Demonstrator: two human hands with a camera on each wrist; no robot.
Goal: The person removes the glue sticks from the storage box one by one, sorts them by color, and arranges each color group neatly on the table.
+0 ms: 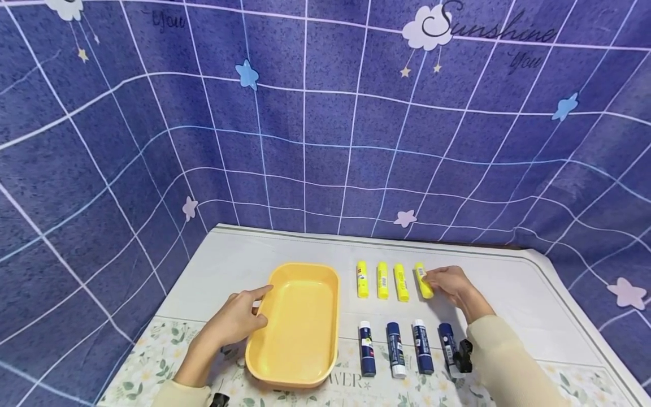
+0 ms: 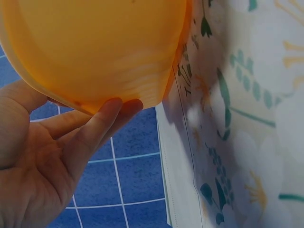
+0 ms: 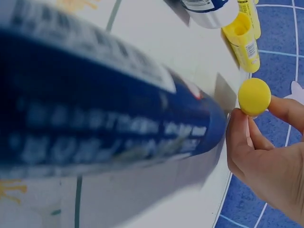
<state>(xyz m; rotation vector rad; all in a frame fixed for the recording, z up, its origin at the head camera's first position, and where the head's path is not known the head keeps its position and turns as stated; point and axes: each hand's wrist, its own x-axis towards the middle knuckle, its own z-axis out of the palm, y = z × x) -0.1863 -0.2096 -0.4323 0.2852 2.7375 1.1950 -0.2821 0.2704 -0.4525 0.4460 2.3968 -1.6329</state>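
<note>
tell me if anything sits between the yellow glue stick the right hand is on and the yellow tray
Yes. The right hand pinches the rightmost yellow glue stick; three more yellow sticks lie in a row between it and the yellow tray, which the left hand touches at its rim. Above them nothing visible blocks.

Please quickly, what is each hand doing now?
Left hand: open, fingers resting on the yellow tray rim.
Right hand: pinching the rightmost yellow glue stick.
</note>
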